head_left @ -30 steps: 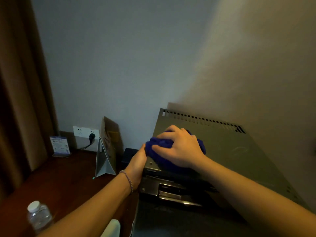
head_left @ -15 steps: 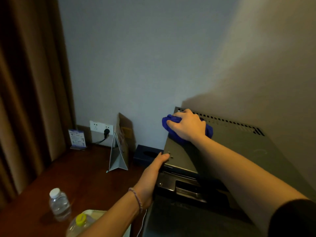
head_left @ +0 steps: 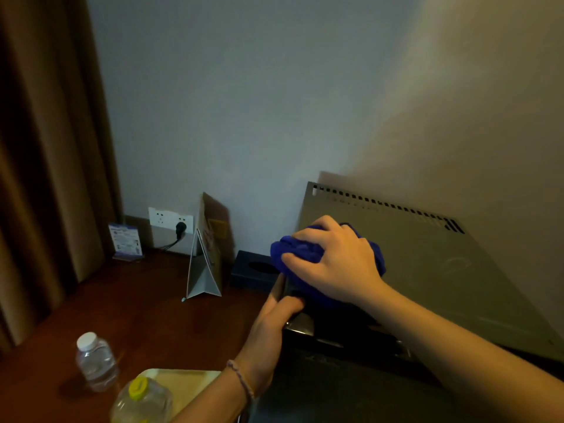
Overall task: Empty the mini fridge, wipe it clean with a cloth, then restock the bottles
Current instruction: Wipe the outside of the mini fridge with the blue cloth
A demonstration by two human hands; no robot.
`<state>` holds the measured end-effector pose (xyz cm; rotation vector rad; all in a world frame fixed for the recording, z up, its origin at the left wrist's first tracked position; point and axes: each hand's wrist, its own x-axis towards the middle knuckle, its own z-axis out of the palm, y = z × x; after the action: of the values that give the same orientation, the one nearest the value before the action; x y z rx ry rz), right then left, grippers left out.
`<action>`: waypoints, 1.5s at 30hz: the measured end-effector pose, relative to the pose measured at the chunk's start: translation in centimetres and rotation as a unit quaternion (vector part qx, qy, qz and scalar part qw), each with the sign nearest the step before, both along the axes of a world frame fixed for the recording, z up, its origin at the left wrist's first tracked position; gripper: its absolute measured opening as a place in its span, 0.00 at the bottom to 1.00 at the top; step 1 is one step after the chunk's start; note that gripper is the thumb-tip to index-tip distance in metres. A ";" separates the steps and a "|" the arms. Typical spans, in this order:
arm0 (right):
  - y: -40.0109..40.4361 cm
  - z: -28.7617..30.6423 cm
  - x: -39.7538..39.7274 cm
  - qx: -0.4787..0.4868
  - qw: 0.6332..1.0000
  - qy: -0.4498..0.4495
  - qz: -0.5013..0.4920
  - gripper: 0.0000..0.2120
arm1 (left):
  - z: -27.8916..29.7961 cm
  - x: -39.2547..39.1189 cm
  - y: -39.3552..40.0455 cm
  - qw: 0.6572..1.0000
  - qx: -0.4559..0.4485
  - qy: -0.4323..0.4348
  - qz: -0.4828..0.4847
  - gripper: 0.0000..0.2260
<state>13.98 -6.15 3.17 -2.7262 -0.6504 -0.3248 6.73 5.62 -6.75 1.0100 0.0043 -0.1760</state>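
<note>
Cloth (head_left: 305,254), bunched in the right hand (head_left: 338,264), has swept back to the fridge (head_left: 442,285) top's front-left corner; left hand (head_left: 271,328) clasps that corner. Wiping continues.

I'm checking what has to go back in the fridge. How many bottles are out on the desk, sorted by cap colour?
White cap: 1, the clear bottle standing on the wooden desk.
Yellow cap: 1, the bottle at the bottom edge, beside the pale tray.
Total: 2 bottles in view.
</note>
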 end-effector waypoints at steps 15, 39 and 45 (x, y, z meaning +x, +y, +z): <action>3.3 0.6 11.3 0.018 0.998 0.014 -0.060 0.20 | -2.2 1.2 0.3 0.998 0.056 -0.031 -0.001 0.43; -1.2 -0.1 -1.8 0.031 0.999 -0.014 0.017 0.20 | -0.7 0.1 0.2 0.997 0.057 -0.022 0.041 0.28; -1.1 0.5 2.7 0.032 0.999 0.026 0.018 0.23 | 0.0 0.4 0.7 0.996 0.079 -0.043 -0.012 0.26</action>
<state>16.66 -7.24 3.65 -2.6496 -0.6612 -0.2613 7.10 6.32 -6.72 1.1760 -0.0726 -0.1561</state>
